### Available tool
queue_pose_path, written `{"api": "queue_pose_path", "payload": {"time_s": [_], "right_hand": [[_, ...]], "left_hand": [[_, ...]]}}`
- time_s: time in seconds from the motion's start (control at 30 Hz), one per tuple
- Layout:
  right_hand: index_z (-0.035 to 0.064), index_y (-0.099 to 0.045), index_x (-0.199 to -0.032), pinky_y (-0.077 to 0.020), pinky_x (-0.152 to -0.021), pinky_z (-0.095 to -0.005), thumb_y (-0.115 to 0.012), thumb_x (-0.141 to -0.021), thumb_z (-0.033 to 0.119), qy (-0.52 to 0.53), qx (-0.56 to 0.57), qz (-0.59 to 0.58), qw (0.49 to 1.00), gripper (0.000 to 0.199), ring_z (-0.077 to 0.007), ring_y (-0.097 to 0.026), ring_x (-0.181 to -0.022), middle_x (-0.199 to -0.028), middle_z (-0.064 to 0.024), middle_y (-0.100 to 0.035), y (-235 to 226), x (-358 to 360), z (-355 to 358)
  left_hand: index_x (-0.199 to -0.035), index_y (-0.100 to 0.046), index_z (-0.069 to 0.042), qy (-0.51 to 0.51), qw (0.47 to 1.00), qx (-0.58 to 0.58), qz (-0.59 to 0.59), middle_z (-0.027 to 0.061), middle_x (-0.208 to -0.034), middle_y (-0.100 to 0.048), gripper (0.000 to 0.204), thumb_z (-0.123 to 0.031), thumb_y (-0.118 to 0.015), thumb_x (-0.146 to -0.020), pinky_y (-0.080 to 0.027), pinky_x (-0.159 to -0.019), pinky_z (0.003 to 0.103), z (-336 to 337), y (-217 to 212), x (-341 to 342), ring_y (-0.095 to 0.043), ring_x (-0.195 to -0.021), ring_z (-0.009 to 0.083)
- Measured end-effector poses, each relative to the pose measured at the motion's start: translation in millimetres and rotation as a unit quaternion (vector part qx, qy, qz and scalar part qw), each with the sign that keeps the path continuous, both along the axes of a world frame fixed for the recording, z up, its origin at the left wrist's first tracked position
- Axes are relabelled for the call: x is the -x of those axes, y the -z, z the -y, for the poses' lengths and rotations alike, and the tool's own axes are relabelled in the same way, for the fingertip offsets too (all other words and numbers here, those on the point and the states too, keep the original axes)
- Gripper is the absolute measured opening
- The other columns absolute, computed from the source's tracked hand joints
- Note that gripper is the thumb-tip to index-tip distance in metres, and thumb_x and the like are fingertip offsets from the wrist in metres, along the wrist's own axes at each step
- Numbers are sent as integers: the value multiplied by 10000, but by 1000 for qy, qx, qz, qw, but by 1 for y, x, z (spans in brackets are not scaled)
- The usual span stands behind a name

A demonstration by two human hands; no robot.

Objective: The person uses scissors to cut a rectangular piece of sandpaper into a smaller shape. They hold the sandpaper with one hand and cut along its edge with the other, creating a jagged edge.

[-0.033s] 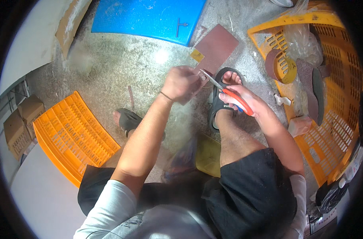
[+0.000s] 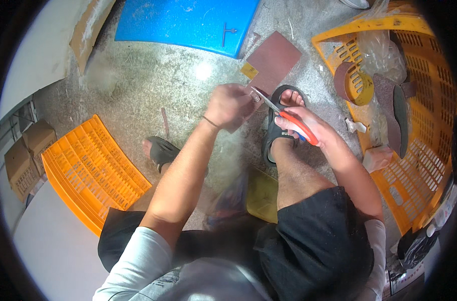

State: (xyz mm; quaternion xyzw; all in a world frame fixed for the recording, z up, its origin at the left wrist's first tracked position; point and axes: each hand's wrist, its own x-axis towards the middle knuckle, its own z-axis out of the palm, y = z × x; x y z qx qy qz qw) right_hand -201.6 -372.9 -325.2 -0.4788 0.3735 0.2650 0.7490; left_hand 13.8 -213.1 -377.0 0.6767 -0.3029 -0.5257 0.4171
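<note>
Grey, worn floor (image 2: 118, 100) spreads beneath everything here; on it the person works bent forward in black shorts (image 2: 313, 236), one black sandal (image 2: 162, 150) planted to the left, the other foot below the hands; along the right side stands a big slotted orange crate (image 2: 424, 65), clear plastic bagging (image 2: 381, 57) bunched in it; a second slotted crate (image 2: 95, 168), also orange, lies at the person's left; ahead of the feet sits a blue panel (image 2: 183, 20), bearing a small T-shaped piece (image 2: 224, 34); near its corner a reddish-brown sheet (image 2: 275, 56) rests on the floor, just beyond the hands; the left hand (image 2: 231, 106) is closed on a brown piece (image 2: 259, 101), though I cannot tell whether it joins the sheet; the right hand (image 2: 301, 128) grasps red-handled scissors (image 2: 287, 116) above the right foot, their blades pointing to the left fingertips, and whether they touch the piece I cannot tell; a brown strip (image 2: 343, 89) curls at the right crate; smallest, a yellowish patch (image 2: 249, 70) shows beside the sheet.
</note>
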Motion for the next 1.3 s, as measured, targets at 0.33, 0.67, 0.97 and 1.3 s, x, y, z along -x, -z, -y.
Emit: {"api": "queue_pose_path", "payload": {"time_s": [0.33, 0.67, 0.97, 1.3], "right_hand": [[107, -564, -821, -388, -471, -178, -713, -900, 377, 0, 9, 4, 1000, 318, -33, -466, -530, -671, 48, -505, -8, -11, -3], [109, -560, -815, -386, -473, -177, -710, -902, 388, 5, 15, 13, 1000, 329, -32, -466, -542, -684, 54, -500, -9, -15, -6], [97, -570, -798, -394, -478, -195, -760, -855, 425, 26, 3, 8, 1000, 384, -70, -490, -557, -703, 44, -511, -7, -14, -6], [114, -557, -790, -377, -465, -190, -724, -880, 422, -6, 18, -13, 1000, 362, -47, -456, -517, -671, 58, -490, -11, -15, -7]], "left_hand": [[-877, -685, 39, -78, 993, -86, -9, 152, -779, -681, 196, -141, -678, -801, -518, -654, 352, 6, -20, 14, -647, -690, 231], [-954, -702, 27, -52, 992, -109, -18, 53, -831, -704, 159, -88, -676, -847, -531, -636, 263, 3, -18, 10, -650, -709, 118], [-948, -690, 50, -49, 995, -82, -11, 78, -835, -712, 139, -59, -666, -863, -530, -621, 257, 3, -11, 7, -663, -704, 127], [-938, -698, 46, -96, 984, -110, -106, 67, -821, -711, 135, -59, -677, -858, -523, -618, 256, 6, -29, 9, -652, -693, 119]]}}
